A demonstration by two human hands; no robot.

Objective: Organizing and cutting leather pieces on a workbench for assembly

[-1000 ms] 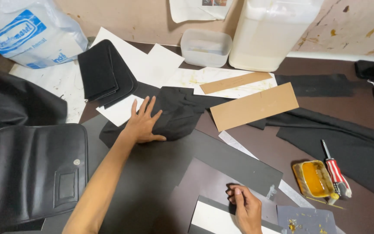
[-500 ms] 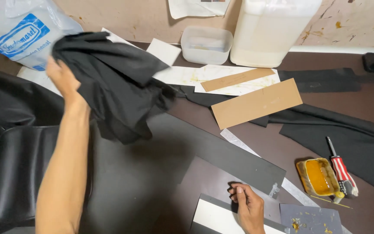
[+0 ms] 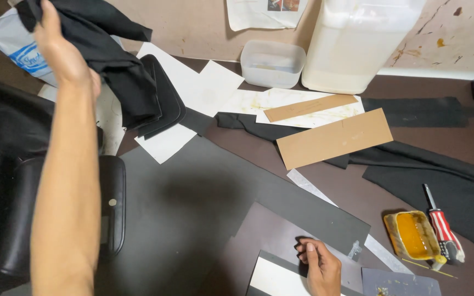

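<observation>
At the desk's far left corner, the left hand [image 3: 64, 55] grips a limp black cloth [image 3: 111, 60], lifted above stacked black leather panels [image 3: 163, 101]. By the near edge, the right hand [image 3: 320, 266] has its fingers curled, pressing on a stiff dark board [image 3: 286, 235]. The dangling cloth could snag loose white paper sheets [image 3: 193, 87]. The open glue tin [image 3: 412, 234], sticky and yellow, sits beside a red-striped screwdriver [image 3: 443, 230].
</observation>
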